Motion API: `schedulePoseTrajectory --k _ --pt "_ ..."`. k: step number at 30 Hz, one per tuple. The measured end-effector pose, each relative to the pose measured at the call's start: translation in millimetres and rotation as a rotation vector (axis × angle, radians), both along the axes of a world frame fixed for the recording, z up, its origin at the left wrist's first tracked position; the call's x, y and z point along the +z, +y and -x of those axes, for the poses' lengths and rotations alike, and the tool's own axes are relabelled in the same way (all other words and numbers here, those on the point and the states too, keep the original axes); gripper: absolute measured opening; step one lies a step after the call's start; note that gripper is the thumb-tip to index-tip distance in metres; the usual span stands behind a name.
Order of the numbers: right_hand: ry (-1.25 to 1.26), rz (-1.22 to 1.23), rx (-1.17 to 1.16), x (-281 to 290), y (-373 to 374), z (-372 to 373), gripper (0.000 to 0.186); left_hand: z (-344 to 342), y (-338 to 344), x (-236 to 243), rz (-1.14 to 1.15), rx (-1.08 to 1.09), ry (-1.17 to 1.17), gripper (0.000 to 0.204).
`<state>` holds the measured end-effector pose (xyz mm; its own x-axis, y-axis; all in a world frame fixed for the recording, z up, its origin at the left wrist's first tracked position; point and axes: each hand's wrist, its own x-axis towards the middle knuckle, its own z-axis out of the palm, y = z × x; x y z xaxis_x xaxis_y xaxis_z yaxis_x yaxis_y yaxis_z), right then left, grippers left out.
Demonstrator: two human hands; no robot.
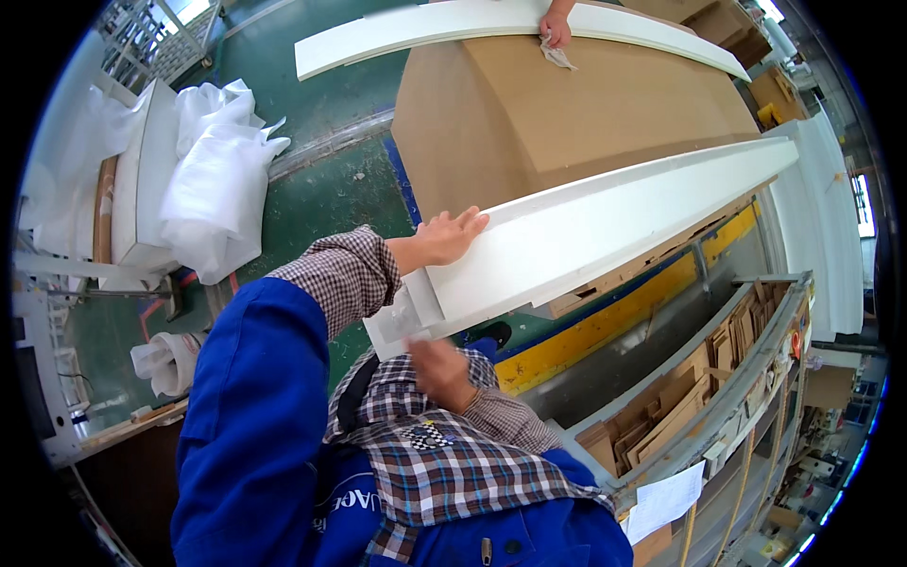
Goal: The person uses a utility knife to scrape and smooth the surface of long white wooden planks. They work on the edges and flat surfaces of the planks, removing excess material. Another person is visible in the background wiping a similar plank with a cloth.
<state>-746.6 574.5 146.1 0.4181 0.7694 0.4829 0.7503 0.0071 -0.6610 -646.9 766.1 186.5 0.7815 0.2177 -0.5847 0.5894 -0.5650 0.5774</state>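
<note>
A long white panel point(605, 213) runs from near my body toward the far right, its far part resting on a large cardboard surface point(605, 104). My left hand point(449, 236) lies flat across the panel's edge close to its near end, fingers stretched out. At that end sits a greyish patch or recess point(413, 304); its exact kind is unclear. Just below it, close to the panel's end, is my right hand point(441, 373), smeared by motion. Whether it holds anything does not show.
Across the cardboard, another person's hand point(556, 30) presses a crumpled cloth point(557, 55) on a second white panel point(416, 28). A metal bin point(567, 427) with cardboard strips point(661, 416) stands right. A yellow beam point(548, 364) runs alongside. Plastic-wrapped bundles point(219, 189) stand left.
</note>
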Motion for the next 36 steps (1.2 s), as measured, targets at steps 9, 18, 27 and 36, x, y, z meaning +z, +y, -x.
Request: schedulePoseTrajectory --k 9,18,27,36 --pt "-0.332 0.294 -0.771 62 -56 -205 0.018 4 2 0 -0.021 -0.008 -0.004 0.069" --pt "0.041 0.239 0.002 15 6 13 0.028 5 1 -2 -0.011 0.02 -0.033 0.072" --pt "-0.238 0.222 -0.56 54 -36 -127 0.021 7 0 6 -0.01 0.048 -0.05 0.074" --pt "-0.081 0.184 -0.013 37 -3 -14 0.028 6 4 6 -0.021 0.066 -0.055 0.075"
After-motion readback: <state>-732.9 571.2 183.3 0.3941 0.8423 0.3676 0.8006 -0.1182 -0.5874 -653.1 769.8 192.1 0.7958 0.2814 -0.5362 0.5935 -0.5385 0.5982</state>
